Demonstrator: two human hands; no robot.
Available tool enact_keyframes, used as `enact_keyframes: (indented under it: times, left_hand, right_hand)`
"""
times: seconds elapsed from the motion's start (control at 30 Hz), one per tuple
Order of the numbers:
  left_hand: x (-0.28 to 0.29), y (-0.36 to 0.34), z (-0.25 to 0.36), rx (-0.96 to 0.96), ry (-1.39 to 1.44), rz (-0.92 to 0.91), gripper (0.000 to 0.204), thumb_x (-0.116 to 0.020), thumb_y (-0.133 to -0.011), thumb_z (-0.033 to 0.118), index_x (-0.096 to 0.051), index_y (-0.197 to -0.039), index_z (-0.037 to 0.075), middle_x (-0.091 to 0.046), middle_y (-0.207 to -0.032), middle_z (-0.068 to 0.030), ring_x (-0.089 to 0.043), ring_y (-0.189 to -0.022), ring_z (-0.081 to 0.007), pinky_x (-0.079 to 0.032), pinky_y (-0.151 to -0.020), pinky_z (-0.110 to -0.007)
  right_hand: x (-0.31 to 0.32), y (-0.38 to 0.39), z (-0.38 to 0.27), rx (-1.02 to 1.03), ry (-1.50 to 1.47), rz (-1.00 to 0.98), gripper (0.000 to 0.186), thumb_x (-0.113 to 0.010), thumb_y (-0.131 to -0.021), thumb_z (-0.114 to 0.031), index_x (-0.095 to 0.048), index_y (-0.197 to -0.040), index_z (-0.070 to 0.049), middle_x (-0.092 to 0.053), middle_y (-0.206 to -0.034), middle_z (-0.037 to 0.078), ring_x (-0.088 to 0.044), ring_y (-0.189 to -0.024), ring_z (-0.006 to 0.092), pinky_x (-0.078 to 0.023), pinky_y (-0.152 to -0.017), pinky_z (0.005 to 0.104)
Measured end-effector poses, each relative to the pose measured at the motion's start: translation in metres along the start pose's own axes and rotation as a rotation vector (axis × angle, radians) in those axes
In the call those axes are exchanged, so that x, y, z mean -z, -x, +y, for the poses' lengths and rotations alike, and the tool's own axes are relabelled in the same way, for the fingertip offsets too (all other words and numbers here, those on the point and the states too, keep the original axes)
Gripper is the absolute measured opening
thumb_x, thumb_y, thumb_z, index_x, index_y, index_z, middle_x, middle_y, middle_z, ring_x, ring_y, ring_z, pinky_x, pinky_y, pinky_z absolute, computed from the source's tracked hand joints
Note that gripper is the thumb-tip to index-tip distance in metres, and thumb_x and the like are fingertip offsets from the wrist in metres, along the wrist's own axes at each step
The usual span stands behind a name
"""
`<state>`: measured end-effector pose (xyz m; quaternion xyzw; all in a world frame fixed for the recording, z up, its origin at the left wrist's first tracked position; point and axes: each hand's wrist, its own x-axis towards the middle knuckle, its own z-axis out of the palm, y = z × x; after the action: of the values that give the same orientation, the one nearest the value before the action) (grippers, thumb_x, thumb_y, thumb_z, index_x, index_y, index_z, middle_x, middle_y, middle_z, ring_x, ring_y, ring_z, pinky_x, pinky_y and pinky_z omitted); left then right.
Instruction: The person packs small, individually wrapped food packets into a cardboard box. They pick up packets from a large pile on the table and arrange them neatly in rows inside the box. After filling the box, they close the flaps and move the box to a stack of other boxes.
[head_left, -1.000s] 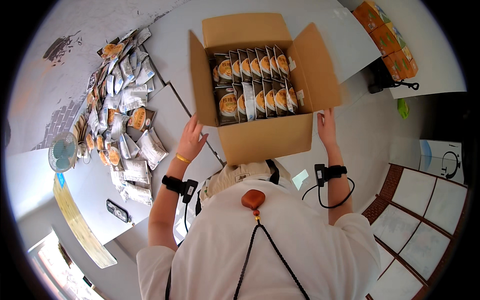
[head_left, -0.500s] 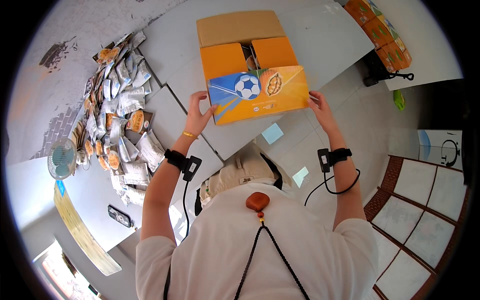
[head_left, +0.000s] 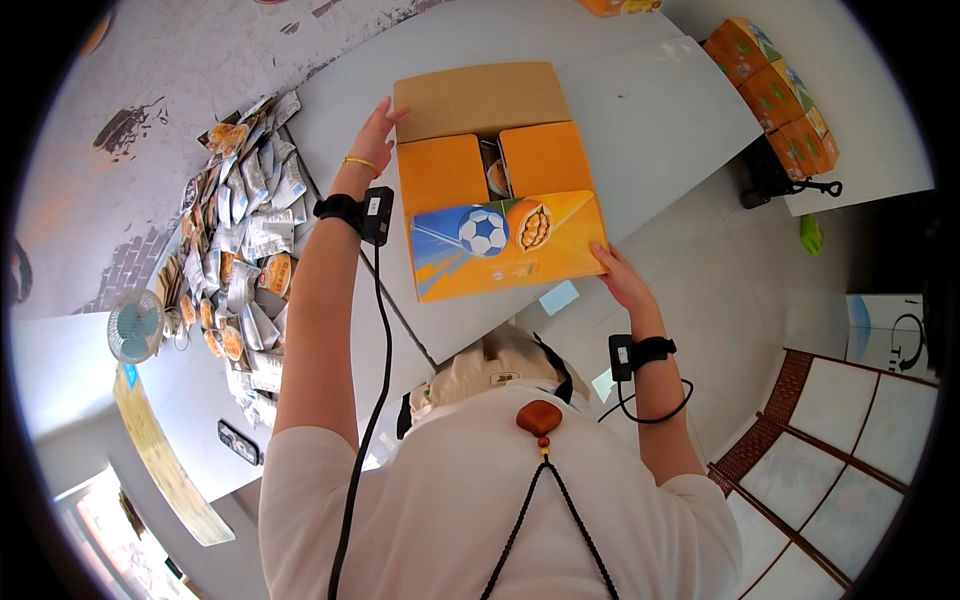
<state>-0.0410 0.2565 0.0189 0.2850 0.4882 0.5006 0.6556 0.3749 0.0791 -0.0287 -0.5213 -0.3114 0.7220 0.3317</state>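
An orange cardboard box sits on the grey table. Its plain brown back flap stands up, while the two side flaps are folded inward with a narrow gap between them. Through that gap a small part of the contents shows, too little to name. The front flap bears a football and a peanut-like picture. My left hand is at the back flap's left edge, fingers apart. At the near right corner my right hand grips the box, its thumb on the front flap.
Many silver and brown snack packets lie heaped along the table's left. Nearby are a small fan and a phone. Orange boxes are stacked at the far right beside a black cart. A folding screen stands at right.
My left hand has moved from the box's near left corner up to the back flap. My right hand has shifted onto the near right corner. The view has shifted slightly.
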Motion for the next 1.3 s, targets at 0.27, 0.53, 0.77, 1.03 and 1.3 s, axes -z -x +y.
enact_keyframes:
  times: [0.27,0.53,0.77,1.03,1.3]
  left_hand:
    - [0.019,-0.022,-0.031,-0.113,0.028,0.27,0.069,-0.045,-0.084,0.044,-0.016,-0.134,0.006,-0.036,-0.13,-0.0146,-0.027,-0.124,-0.0241,-0.019,-0.102,-0.035]
    - [0.011,0.012,-0.019,-0.079,-0.123,-0.086,0.051,-0.046,-0.085,0.041,-0.038,-0.126,0.011,-0.051,-0.115,-0.0105,-0.037,-0.118,-0.0235,-0.021,-0.101,-0.036]
    - [0.036,0.035,-0.073,-0.379,-0.871,-0.096,0.077,-0.068,-0.071,0.027,-0.026,-0.133,0.009,-0.031,-0.133,-0.0176,-0.027,-0.125,-0.0287,-0.025,-0.101,-0.038]
    - [0.028,0.022,-0.027,-0.189,-1.128,-0.267,0.086,-0.072,-0.064,0.033,-0.025,-0.129,0.001,-0.04,-0.122,-0.0204,-0.036,-0.118,-0.0307,-0.031,-0.097,-0.034]
    - [0.021,0.131,-0.053,-0.12,-1.413,-0.059,0.066,-0.061,-0.066,0.055,-0.042,-0.095,0.0,-0.05,-0.098,-0.0229,-0.052,-0.092,-0.0369,-0.043,-0.077,-0.04]
  right_hand:
    - [0.011,-0.006,0.002,-0.045,0.004,-0.096,0.063,-0.055,-0.083,-0.035,-0.029,-0.128,0.001,-0.043,-0.122,0.008,-0.04,-0.111,0.0133,-0.031,-0.094,0.0264]
    - [0.004,-0.002,-0.003,0.001,-0.026,-0.035,0.06,-0.053,-0.084,-0.033,-0.029,-0.128,0.0,-0.043,-0.121,0.009,-0.04,-0.112,0.0154,-0.031,-0.094,0.028]
    - [-0.052,0.032,0.043,0.246,-0.115,0.652,0.066,-0.052,-0.084,-0.036,-0.021,-0.13,0.001,-0.038,-0.123,0.017,-0.042,-0.111,0.0252,-0.037,-0.091,0.0376]
    - [-0.078,0.026,0.045,-0.187,-0.329,0.0,0.05,-0.047,-0.088,-0.03,-0.03,-0.123,0.002,-0.044,-0.116,0.02,-0.048,-0.106,0.0287,-0.042,-0.089,0.0411]
    - [-0.008,-0.053,-0.031,0.09,-0.022,0.249,0.031,-0.043,-0.088,-0.017,-0.045,-0.114,-0.003,-0.056,-0.104,0.011,-0.058,-0.09,0.0248,-0.048,-0.078,0.0421]
